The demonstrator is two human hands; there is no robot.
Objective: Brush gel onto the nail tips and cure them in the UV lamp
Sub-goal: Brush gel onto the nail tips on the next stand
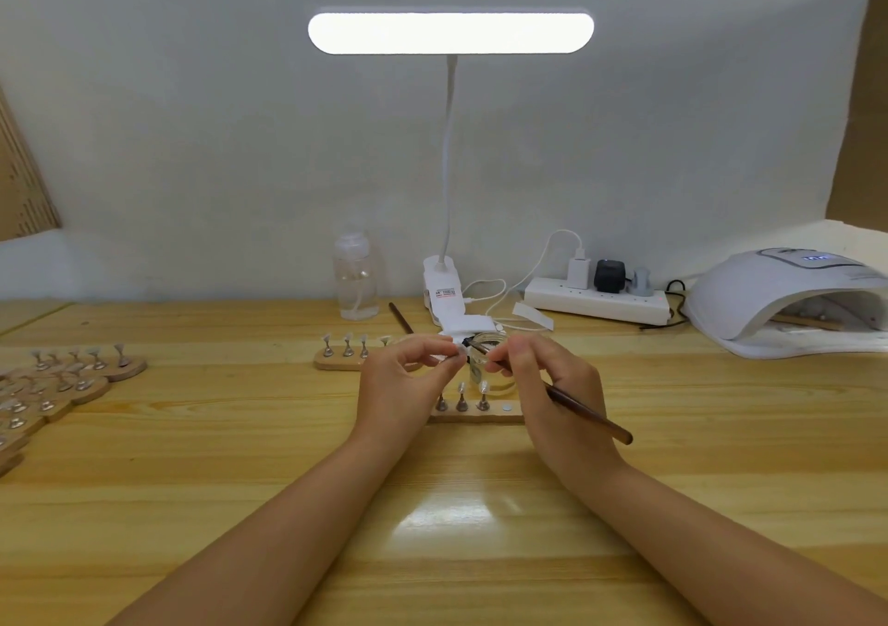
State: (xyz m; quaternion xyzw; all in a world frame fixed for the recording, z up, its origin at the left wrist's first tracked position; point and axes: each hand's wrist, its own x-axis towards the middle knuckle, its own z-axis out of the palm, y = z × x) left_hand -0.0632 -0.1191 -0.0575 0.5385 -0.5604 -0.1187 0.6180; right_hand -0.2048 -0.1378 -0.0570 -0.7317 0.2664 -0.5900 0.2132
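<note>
Both hands' fingers pinch: left (406, 375) nail tip (459, 357), right (552, 385) brush (588, 414), above wooden stand (480, 413).

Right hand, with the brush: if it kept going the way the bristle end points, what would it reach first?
The right hand aims the brush up and to the left. Its bristles are already at the nail tip pinched by the left hand, so that tip comes first. Whether they touch is unclear.
</note>
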